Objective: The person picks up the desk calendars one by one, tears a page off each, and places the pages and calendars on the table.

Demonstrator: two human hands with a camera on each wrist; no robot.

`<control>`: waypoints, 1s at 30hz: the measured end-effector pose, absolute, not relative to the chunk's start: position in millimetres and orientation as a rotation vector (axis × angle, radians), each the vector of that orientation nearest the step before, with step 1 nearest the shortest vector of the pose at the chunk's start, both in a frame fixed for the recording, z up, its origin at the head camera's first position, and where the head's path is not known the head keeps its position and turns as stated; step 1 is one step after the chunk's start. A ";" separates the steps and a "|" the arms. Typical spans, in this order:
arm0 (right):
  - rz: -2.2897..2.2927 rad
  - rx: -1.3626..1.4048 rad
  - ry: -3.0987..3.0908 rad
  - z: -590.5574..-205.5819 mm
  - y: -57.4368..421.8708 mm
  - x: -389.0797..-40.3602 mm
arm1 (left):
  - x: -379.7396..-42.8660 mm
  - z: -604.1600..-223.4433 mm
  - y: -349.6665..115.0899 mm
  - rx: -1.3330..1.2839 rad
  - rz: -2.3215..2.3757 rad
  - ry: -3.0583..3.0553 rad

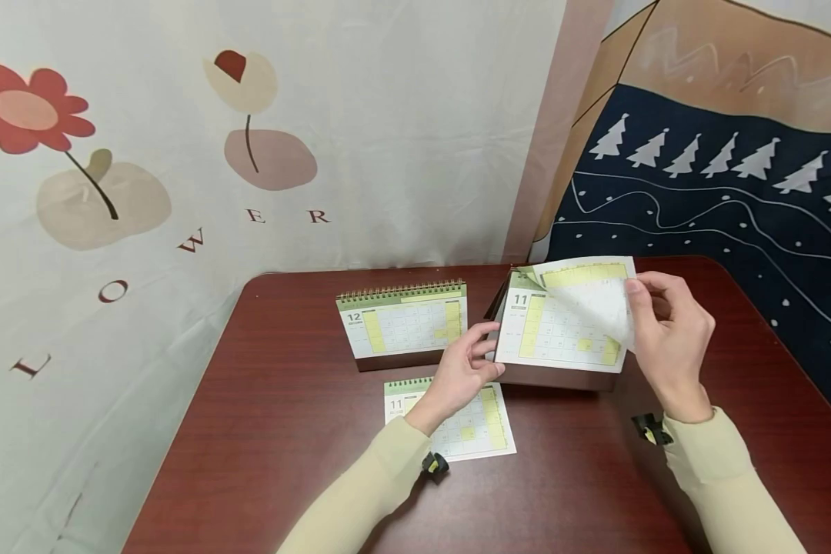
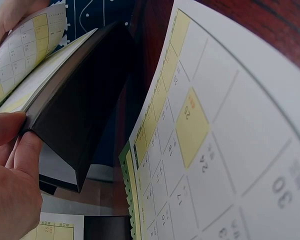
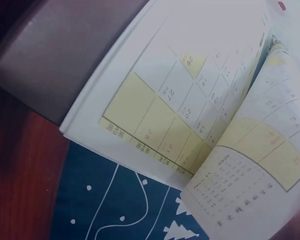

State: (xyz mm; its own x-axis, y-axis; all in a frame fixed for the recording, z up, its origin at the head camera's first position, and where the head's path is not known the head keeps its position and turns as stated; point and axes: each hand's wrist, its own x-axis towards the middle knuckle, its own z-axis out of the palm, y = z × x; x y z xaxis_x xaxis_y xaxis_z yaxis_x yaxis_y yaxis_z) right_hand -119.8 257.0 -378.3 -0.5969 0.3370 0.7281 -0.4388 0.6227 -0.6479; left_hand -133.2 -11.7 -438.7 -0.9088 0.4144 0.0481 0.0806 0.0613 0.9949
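A desk calendar with a brown stand leans at the right of the table, its page numbered 11 facing up. With thumb and fingers, my right hand pinches a page at its right side; that page is lifted and curls back over the one beneath. My left hand grips the calendar's lower left edge, thumb above and fingers below, as the left wrist view shows. Below my left forearm lies a loose calendar sheet, also numbered 11, with a torn-hole edge. The forearm hides part of it.
Another desk calendar, showing 12 and bound with a spiral, stands just left of the held one. All of this is on a reddish-brown table. Behind hang a flower-printed cloth and a dark tree-printed cloth.
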 end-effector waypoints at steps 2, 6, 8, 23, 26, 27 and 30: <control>1.077 0.063 -1.945 -376.8 258.9 -122.0 | -132.9 -438.7 -11.8 0.502 1.928 2.093; 1.085 0.017 -1.962 -374.0 263.2 -127.6 | -133.2 -439.4 -11.6 0.504 1.923 2.094; 1.091 -0.008 -1.966 -371.4 264.6 -129.7 | -133.3 -439.7 -11.4 0.505 1.923 2.093; 1.107 -0.058 -2.026 -368.7 276.8 -145.9 | -128.5 -440.3 -10.7 0.543 1.948 2.147; 1.116 -0.082 -2.047 -368.8 279.0 -148.2 | -128.6 -440.0 -9.9 0.561 1.954 2.154; 1.124 -0.086 -2.051 -368.1 279.4 -148.7 | -128.7 -440.1 -9.8 0.562 1.953 2.160; 1.147 -0.098 -2.059 -365.9 280.4 -150.7 | -129.0 -439.0 -9.0 0.557 1.944 2.183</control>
